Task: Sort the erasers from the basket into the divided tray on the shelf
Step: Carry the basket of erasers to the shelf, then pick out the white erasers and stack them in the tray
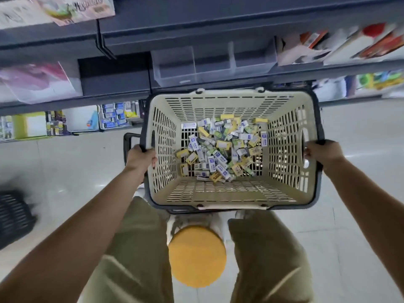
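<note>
The left hand (141, 157) and the right hand (321, 153) each grip a side rim of the basket (218, 193) in the middle of the frame, where the small erasers (220, 147) lie in a heap, likely light and firm, best pinched by their long sides.

Basket (218, 193) cream-beige, walls and floor in a slotted grid pattern, rim dark grey-black. Erasers (220, 147) mixed: white sleeves with blue-violet blocks, yellow sleeves with white labels, some pale green ones. Divided tray (175, 68) clear, colourless. Shelf (196, 25) dark blue-grey. Stool (196, 256) orange-yellow, plain. Trousers (135, 259) olive-khaki. Floor (65, 167) pale grey-white, glossy. Second basket (13, 215) far left black, ribbed. Packs left (37, 79) pink and purple; packs right (376, 40) red, orange, white.
</note>
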`<move>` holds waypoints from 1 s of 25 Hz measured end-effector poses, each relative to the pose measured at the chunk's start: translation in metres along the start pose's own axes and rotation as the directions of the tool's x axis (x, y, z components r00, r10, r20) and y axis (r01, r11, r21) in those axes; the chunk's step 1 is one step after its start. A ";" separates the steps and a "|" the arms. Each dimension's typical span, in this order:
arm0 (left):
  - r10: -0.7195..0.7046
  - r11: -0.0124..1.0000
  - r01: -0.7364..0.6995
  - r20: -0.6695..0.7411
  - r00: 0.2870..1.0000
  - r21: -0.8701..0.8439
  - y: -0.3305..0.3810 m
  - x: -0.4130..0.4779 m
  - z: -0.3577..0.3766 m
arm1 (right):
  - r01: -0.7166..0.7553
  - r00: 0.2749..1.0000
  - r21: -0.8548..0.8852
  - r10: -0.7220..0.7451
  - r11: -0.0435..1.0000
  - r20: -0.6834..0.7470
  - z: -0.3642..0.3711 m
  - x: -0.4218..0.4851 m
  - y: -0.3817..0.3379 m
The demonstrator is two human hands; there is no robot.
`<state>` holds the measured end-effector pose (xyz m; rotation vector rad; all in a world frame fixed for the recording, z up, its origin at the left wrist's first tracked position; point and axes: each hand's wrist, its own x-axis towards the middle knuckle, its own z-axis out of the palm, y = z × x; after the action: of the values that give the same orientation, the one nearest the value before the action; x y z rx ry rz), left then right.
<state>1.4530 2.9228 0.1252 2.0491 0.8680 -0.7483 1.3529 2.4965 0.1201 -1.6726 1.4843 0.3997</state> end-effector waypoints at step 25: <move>0.214 0.926 -0.254 0.167 0.963 0.280 -0.044 0.132 0.185 | 0.637 0.768 -0.598 -0.475 0.487 0.431 0.198 0.083 0.018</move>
<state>1.4587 2.8336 -0.0889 2.2863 0.4411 -0.9136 1.4137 2.5921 -0.0627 -2.5267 0.5118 0.8313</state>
